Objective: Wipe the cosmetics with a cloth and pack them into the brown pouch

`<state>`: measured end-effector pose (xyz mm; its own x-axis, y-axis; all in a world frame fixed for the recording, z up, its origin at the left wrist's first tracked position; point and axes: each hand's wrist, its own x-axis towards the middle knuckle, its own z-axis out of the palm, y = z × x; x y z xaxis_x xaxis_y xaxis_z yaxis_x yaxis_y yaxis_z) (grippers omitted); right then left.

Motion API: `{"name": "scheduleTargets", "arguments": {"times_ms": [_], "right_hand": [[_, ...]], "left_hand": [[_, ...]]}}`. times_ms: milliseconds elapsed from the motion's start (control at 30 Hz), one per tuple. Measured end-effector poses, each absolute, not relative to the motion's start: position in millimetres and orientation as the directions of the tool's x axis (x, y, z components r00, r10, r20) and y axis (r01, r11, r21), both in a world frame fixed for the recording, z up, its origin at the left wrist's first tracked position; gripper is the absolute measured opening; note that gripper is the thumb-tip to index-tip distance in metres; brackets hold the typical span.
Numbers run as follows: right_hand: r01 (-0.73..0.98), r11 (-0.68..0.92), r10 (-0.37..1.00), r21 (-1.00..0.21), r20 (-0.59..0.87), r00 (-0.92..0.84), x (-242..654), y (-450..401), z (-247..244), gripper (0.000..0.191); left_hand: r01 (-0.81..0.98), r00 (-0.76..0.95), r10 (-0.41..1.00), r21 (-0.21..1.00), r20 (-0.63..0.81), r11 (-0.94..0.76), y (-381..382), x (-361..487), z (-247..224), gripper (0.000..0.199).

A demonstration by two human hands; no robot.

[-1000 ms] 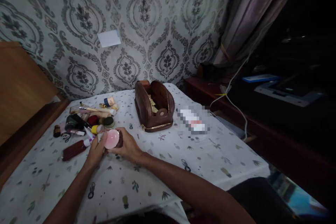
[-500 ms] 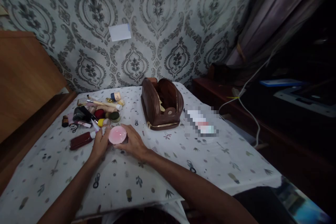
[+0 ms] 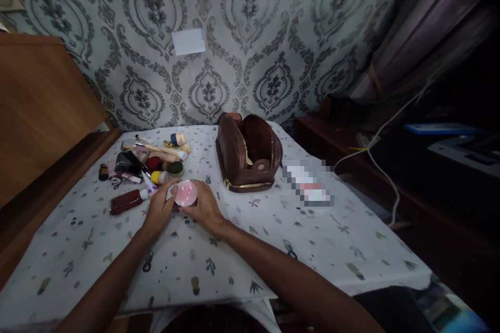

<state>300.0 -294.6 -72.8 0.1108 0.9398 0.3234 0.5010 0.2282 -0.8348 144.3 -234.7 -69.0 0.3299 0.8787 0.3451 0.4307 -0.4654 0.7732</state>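
Note:
Between my two hands is a small round jar with a pink lid (image 3: 186,193). My left hand (image 3: 161,208) grips its left side, and my right hand (image 3: 205,207) wraps round its right side. Just left of my left hand lies a bottle of dark red liquid with a white cap (image 3: 127,201). Behind it is a pile of cosmetics: a yellow-capped bottle (image 3: 159,177), a dark green round pot (image 3: 176,168), a red round item (image 3: 154,164) and a makeup brush (image 3: 164,152). To the right, a brown bag (image 3: 250,158) stands unzipped.
A patterned white cloth (image 3: 250,255) covers the table. Right of the bag lies a blurred-out flat object (image 3: 308,184). A wooden panel (image 3: 47,83) borders the left side, and a white cable (image 3: 390,182) hangs beyond the right edge.
The view has shifted slightly, so the table things appear a little further right. Both hands stay on the pink-lidded jar, which now tilts a little differently.

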Motion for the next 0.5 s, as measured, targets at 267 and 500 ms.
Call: {"name": "scheduleTargets", "arguments": {"times_ms": [267,500], "right_hand": [[0.470,0.194,0.926,-0.861,0.319,0.203,300.3,-289.5,-77.1,0.067],[0.428,0.156,0.913,-0.890,0.295,0.280,301.7,-285.8,-76.6,0.067]], "left_hand": [[0.352,0.329,0.892,0.836,0.310,-0.421,-243.5,148.9,-59.1,0.060],[0.313,0.333,0.891,0.855,0.310,-0.415,-245.5,151.2,-55.5,0.061]]}}
